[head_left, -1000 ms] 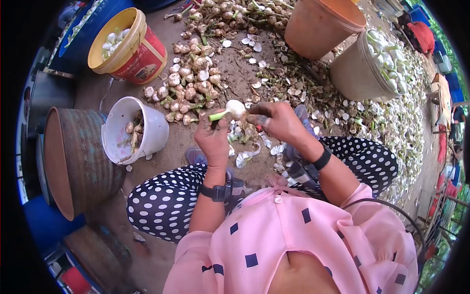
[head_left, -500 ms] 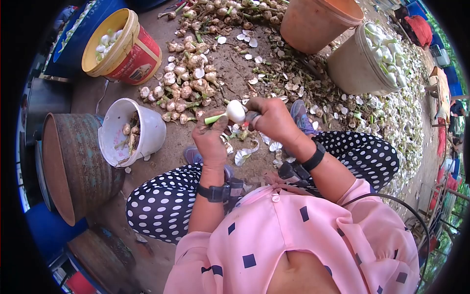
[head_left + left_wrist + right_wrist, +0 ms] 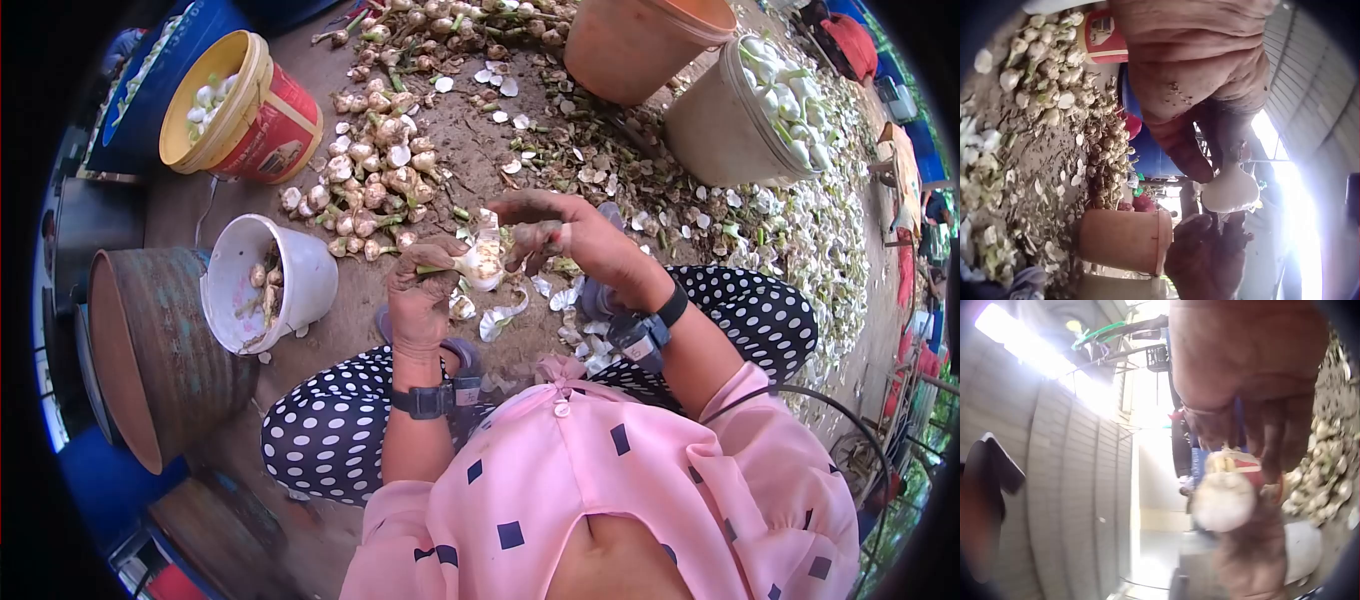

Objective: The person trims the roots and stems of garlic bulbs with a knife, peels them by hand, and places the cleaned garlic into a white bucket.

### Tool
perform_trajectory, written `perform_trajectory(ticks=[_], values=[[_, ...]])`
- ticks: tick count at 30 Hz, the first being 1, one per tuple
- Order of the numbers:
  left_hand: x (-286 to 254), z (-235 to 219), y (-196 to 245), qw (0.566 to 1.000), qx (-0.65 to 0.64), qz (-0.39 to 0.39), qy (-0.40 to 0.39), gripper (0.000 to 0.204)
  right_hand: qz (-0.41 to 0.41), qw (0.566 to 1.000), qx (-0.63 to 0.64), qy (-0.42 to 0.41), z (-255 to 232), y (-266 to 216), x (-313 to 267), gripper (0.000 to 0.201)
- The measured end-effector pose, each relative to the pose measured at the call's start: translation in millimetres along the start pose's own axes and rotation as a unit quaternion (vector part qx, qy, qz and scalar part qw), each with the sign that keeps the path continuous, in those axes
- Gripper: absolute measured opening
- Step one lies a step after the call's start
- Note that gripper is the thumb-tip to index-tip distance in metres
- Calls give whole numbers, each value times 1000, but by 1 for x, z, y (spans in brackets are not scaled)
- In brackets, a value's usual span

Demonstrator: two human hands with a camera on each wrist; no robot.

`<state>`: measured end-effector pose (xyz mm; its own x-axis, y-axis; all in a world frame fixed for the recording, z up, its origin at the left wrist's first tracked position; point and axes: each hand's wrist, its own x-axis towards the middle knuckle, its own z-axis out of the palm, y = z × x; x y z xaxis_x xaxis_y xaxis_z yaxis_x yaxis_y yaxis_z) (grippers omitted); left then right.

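Note:
My left hand (image 3: 418, 290) pinches a garlic bulb (image 3: 484, 266) by its short green stem, in front of my shins. The bulb is white with brownish patches. A strip of papery garlic skin (image 3: 489, 226) stands up from it, reaching the fingertips of my right hand (image 3: 590, 240), whose fingers curl beside the bulb. A small red spot shows at the right fingers; I cannot tell what it is. In the left wrist view the white bulb (image 3: 1230, 190) sits between both hands' fingers. The right wrist view shows its rounded side (image 3: 1225, 501), blurred, under the right fingers.
Unpeeled garlic (image 3: 372, 180) lies heaped ahead. A white bucket (image 3: 315, 280) with a few bulbs, a yellow-red bucket (image 3: 290, 125) and a rusty drum (image 3: 190, 340) stand left. An orange bucket (image 3: 630, 60) and a full pale bucket (image 3: 700, 120) stand right, among scattered skins (image 3: 790, 235).
The bulb has turned from its smooth white side to a brownish side, with a skin strip now raised. My right hand has opened wider and shifted slightly right; the left keeps its pinch.

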<state>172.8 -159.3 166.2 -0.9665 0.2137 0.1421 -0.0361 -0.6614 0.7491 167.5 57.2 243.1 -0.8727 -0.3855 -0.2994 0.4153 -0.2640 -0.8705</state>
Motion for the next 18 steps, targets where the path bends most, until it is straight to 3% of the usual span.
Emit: perform_trajectory(ticks=[1, 3, 4, 5, 7, 8, 9, 11, 12, 13, 14, 15, 16, 17, 18], values=[[0, 2, 1, 997, 69, 10, -13, 20, 0, 1000, 2, 4, -2, 6, 3, 33], [2, 5, 5, 994, 111, 3, -17, 19, -106, 979, -170, -41, -11, 18, 16, 27], [3, 6, 6, 988, 156, -2, -16, 18, -83, 973, -213, -25, -15, 17, 17, 23], [3, 7, 7, 980, 200, -7, -14, 17, -81, 973, -213, -27, -17, 17, 14, 23], [4, 9, 7, 982, 185, -13, 24, 15, -26, 995, -86, -30, -13, 11, 4, 21], [4, 9, 6, 984, 169, -18, 59, 14, -59, 995, 0, -82, -14, 8, -4, 24], [4, 6, 5, 983, 170, -19, 60, 14, -58, 995, 0, -83, -20, 10, -6, 24], [5, -3, 1, 975, 202, 3, 96, 15, -61, 977, -152, -137, -39, 29, -2, 27], [6, -4, 1, 975, 202, 5, 95, 15, -62, 915, -364, -163, -39, 32, 7, 50], [6, -4, 0, 967, 235, -8, 98, 15, -62, 915, -365, -163, -40, 32, 6, 50], [6, -6, 0, 958, 269, -22, 101, 15, 17, 858, -511, -53, -39, 32, 4, 60], [8, -8, -4, 958, 268, -15, 103, 15, 92, 762, -638, 58, -30, 23, 6, 71], [8, -9, -12, 949, 298, -33, 93, 22, -31, 895, -445, 15, -24, 25, 15, 82], [5, -7, -19, 939, 329, -56, 83, 30, -7, 969, -242, -37, -15, 24, 18, 77], [6, 7, -18, 952, 290, -63, 78, 39, -43, 956, -287, -46, -16, 33, 26, 70]])
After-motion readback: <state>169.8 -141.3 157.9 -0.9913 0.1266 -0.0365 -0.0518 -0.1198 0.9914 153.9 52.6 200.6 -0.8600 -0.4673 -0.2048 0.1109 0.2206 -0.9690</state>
